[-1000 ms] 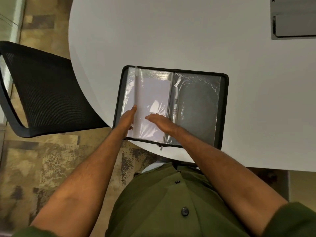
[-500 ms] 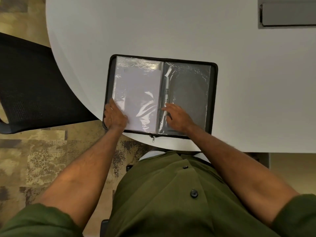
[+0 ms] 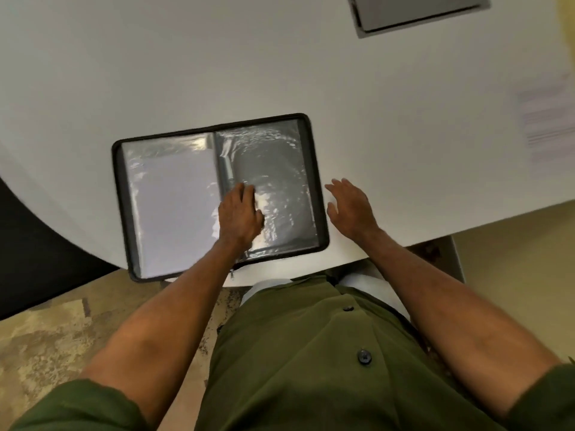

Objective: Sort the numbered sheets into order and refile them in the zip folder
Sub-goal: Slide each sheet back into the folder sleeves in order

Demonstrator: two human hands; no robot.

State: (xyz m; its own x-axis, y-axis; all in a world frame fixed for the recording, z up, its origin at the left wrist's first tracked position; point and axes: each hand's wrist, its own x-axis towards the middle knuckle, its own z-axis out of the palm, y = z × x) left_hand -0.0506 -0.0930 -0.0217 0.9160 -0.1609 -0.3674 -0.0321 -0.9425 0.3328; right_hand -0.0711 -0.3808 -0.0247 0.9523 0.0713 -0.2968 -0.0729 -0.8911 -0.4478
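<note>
A black zip folder (image 3: 315,169) lies open near the front edge of the white table (image 3: 217,66). Its left sleeve holds a white sheet (image 3: 177,197); the right sleeve (image 3: 280,169) is clear plastic over dark backing. My left hand (image 3: 239,213) rests flat across the folder's spine and the right sleeve. My right hand (image 3: 350,206) hovers with spread fingers just right of the folder, holding nothing. A blurred stack of white sheets (image 3: 547,119) lies at the table's far right.
A grey recessed panel (image 3: 417,14) sits in the table at the back right. A black mesh chair (image 3: 28,244) stands at the left, beside the table's curved edge. Patterned carpet (image 3: 53,337) shows below.
My left hand moved from the folder's lower left corner onto the spine and right sleeve. My right hand left the folder and now sits to its right. The view swung right, revealing the sheets.
</note>
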